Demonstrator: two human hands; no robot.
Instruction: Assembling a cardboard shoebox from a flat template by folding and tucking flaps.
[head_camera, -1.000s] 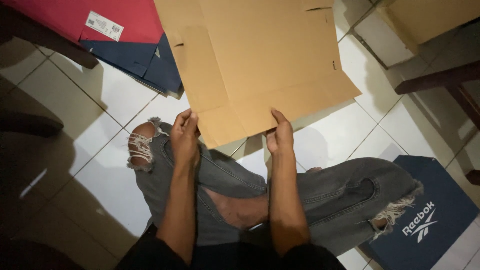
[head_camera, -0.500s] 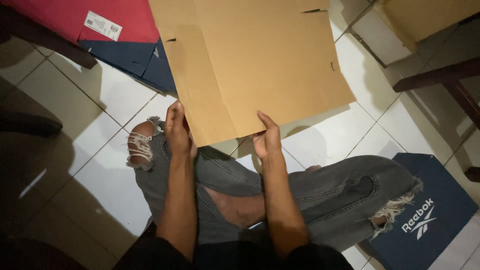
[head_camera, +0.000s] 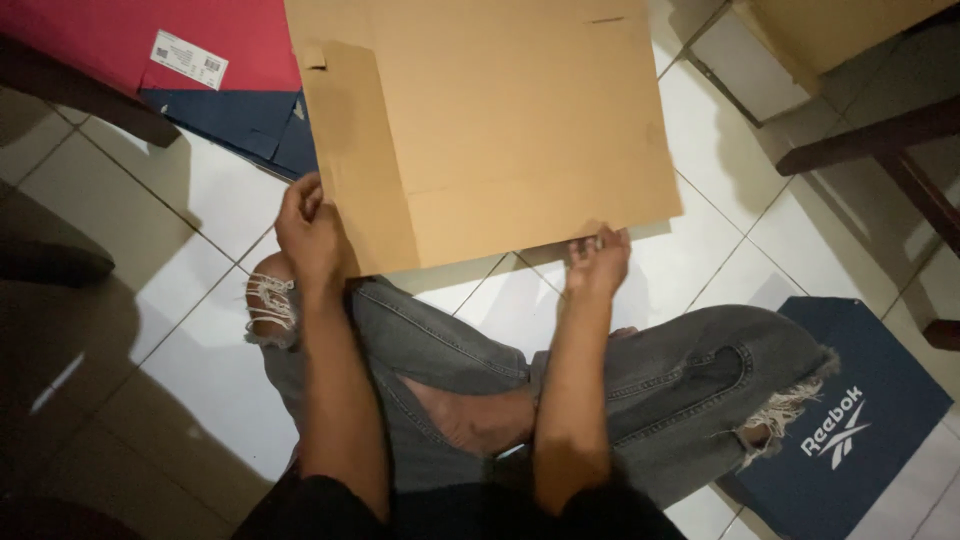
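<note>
The flat cardboard sheet (head_camera: 490, 130) was gripped by both hands' clamped fingers: left hand (head_camera: 312, 232), right hand (head_camera: 597, 262); a red box (head_camera: 110, 40) and a blue box (head_camera: 860, 420) were seen nearby.

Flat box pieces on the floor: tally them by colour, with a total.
Brown: 2, the cardboard sheet held by the left hand and right hand, and a brown box at top right.
Red: 1, red sheet.
Navy: 2, navy sheet, navy lid.
Total: 5

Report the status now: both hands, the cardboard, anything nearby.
Left hand grips the cardboard sheet at its left edge. Right hand holds the near edge. Blue box by right knee.
</note>
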